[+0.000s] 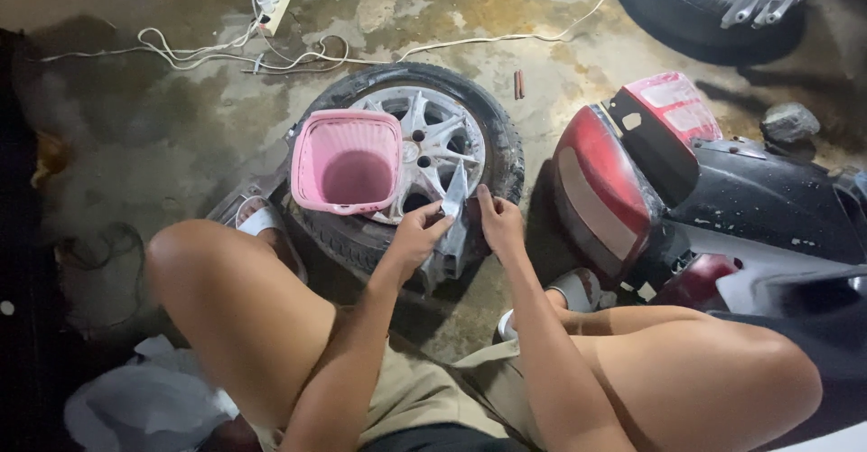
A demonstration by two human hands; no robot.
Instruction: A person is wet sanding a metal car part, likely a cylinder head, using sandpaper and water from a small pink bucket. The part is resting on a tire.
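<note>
Pinching a grey sheet (454, 208), left hand (417, 235) (right hand (501, 224) pressing it) over the wheel (470, 136).

Head view, straight down, close above the floor (135, 118)

The concrete floor (181, 127) was stained and patchy, with paler blotches toward the far side. A wheel (492, 122) lay flat on it near the middle, and a pink basket (348, 158) sat on the wheel's left part. Far left, a white power strip (275, 0) lay among loose white cables (199, 53) that trailed right across the floor. A small brown stick (518, 83) lay just right of the wheel. A second tyre (677, 5) rested at the far right, and a grey stone (789, 121) lay near the right edge. Red and black body panels (614, 181) stood on the floor right of the wheel. A white bag (144, 402) lay near left.
</note>
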